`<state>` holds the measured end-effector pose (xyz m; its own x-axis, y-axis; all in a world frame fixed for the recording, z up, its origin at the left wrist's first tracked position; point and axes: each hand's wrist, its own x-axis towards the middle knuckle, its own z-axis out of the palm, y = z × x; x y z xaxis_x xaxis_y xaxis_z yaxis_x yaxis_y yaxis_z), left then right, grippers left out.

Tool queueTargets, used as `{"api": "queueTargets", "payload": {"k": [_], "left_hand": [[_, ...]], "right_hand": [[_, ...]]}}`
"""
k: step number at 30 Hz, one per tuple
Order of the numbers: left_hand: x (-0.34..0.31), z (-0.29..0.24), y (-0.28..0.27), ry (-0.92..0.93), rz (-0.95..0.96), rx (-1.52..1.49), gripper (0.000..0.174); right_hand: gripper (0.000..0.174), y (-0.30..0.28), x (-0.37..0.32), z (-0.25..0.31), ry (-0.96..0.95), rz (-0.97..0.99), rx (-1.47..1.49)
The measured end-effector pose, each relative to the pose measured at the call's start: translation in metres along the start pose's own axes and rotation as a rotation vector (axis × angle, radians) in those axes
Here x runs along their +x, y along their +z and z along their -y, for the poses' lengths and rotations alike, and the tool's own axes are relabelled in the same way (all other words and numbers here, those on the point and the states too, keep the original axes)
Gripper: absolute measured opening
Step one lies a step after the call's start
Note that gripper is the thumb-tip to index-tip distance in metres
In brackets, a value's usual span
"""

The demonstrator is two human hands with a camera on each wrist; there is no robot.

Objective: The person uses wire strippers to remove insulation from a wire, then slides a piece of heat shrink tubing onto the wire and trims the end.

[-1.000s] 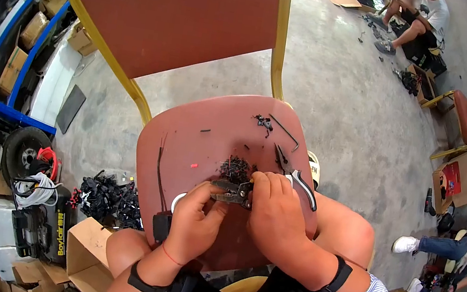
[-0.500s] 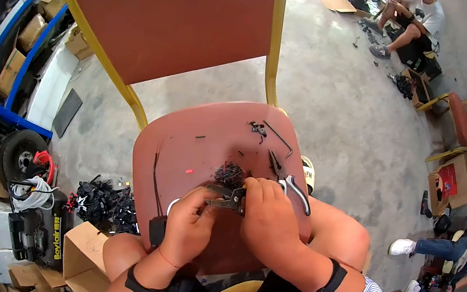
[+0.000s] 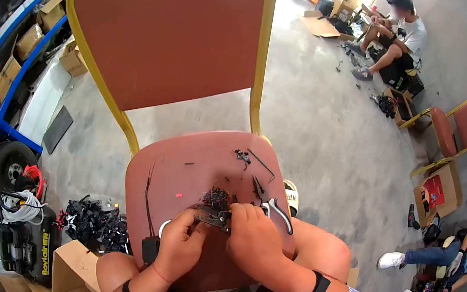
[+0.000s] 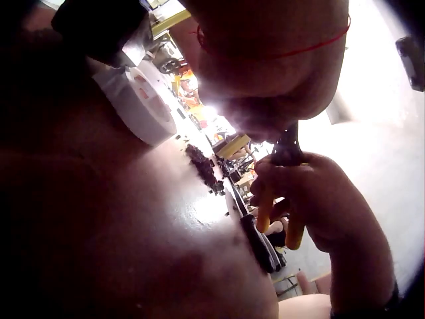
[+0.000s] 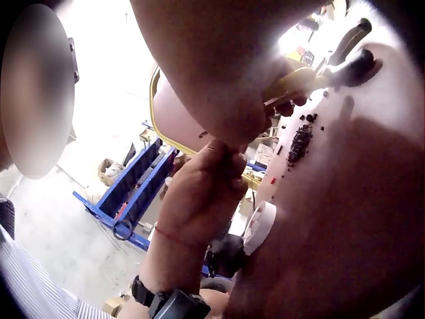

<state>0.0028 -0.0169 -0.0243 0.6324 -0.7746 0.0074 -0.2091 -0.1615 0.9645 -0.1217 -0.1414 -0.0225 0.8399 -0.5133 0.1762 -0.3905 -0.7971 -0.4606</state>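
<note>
My right hand (image 3: 256, 237) grips wire strippers (image 3: 211, 219) with a dark metal head; their yellow handles (image 4: 294, 231) show below the fist in the left wrist view. The left hand (image 3: 177, 246) has its thumb and fingers pinched together right at the strippers' head. What the left fingertips pinch is hidden, so I cannot tell its kind. Just beyond both hands, a pile of small black scraps (image 3: 217, 196) lies on the red chair seat (image 3: 196, 149). To the right of it are pliers (image 3: 280, 215) with black and white handles.
A hex key (image 3: 261, 165) and small black parts (image 3: 241, 156) lie near the seat's back. At its left are a thin black cable (image 3: 148, 193), a black box (image 3: 149, 250) and a white tape roll (image 4: 143, 109). An opened cardboard box (image 3: 73, 270) stands on the floor.
The head view has tilted up, so the seat and hands sit lower in it. The right hand keeps its grip on the wire strippers, and the left fingers stay at their head.
</note>
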Motion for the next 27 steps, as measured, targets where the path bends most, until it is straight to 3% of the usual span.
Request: {"api": "queueTargets", "payload": {"k": [4,7,16,19,27], "left_hand": [[-0.002,0.006,0.001,-0.046,0.009,-0.115,0.008],[-0.002,-0.001,-0.001,-0.073,0.005,-0.113,0.008],[-0.001,-0.004,-0.005,-0.136,0.016,-0.154,0.006],[0.001,-0.007,-0.008,-0.128,0.008,-0.196,0.006],[0.000,-0.005,-0.013,-0.168,0.017,-0.185,0.008]], "right_hand": [[0.036,-0.002,0.001,0.001,-0.006,0.004,-0.015],[0.018,-0.001,0.002,0.001,-0.074,-0.069,-0.054],[0.021,-0.003,0.003,0.002,-0.099,-0.067,-0.050],[0.029,-0.007,0.005,0.009,-0.030,0.028,-0.056],[0.024,-0.009,0.008,0.014,-0.016,0.096,-0.064]]}}
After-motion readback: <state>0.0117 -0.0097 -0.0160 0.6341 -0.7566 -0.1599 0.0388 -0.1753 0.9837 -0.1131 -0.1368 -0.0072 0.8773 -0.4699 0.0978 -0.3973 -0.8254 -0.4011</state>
